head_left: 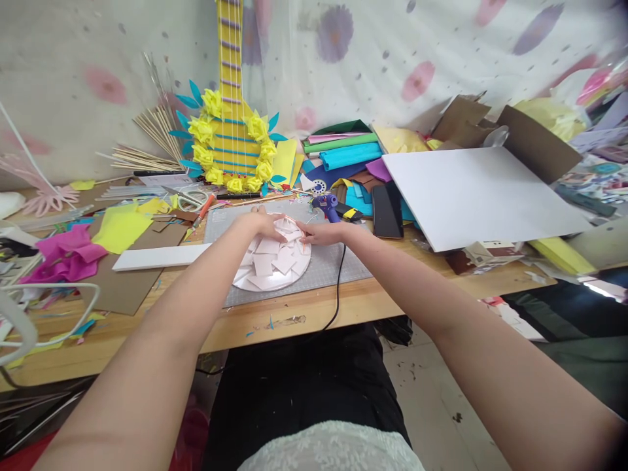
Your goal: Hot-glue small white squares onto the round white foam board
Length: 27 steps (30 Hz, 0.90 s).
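On the grey cutting mat (353, 261), a round white disc (289, 282) carries a heap of pale pink paper squares (266, 248). My left hand (267, 224) reaches over the far side of the heap, its fingers stretched out and touching the pieces. From the right, my right hand (318, 232) lies along the heap's edge with extended fingers. Some of the fingertips are hard to make out among the paper. Just behind my right hand lies a blue glue gun (326, 206), its black cord running down over the table edge.
A yellow paper guitar (230, 150) with roses leans on the back wall. Scissors (191, 198) and a white strip (161, 257) lie left. A phone (387, 210) and a large white board (481, 193) are to the right. Coloured scraps and sticks cover much of the table (235, 327).
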Available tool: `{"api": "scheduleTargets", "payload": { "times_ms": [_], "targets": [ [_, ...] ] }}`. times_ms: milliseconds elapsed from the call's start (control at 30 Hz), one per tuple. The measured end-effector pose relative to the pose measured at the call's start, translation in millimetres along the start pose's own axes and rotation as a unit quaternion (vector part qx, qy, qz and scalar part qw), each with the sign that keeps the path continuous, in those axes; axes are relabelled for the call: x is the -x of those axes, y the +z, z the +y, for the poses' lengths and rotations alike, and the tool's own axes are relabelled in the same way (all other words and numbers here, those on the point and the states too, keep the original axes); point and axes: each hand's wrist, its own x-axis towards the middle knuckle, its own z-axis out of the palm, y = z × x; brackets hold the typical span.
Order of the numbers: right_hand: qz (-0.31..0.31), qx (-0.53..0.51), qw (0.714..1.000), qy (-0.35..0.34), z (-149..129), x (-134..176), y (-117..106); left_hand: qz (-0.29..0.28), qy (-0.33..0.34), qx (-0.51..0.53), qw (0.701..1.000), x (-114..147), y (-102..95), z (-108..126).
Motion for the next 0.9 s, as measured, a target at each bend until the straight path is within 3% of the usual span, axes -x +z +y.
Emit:
{"api": "scheduleTargets", "payload": {
  "times_ms": [100, 500, 667, 900],
  "targets": [
    [-0.032, -0.035, 0.999, 0.016, -4.5, -0.1, 4.2, 0.006, -0.001, -0.003, 1.000, -3.1, 1.4, -0.6],
    [-0.022, -0.019, 0.998, 0.046, -11.8, -0.8, 6.8, 0.015, -0.011, -0.009, 1.000, 2.7, -4.2, 5.5],
    [-0.031, -0.038, 0.998, 0.046, -11.4, -2.8, 7.0, 0.076, 0.035, -0.008, 0.996, 3.7, 9.0, 22.3],
    [-0.040, -0.043, 0.997, 0.053, -10.1, -3.9, 8.3, 0.045, 0.020, 0.011, 0.999, -4.5, 25.5, 33.4]
  ]
}}
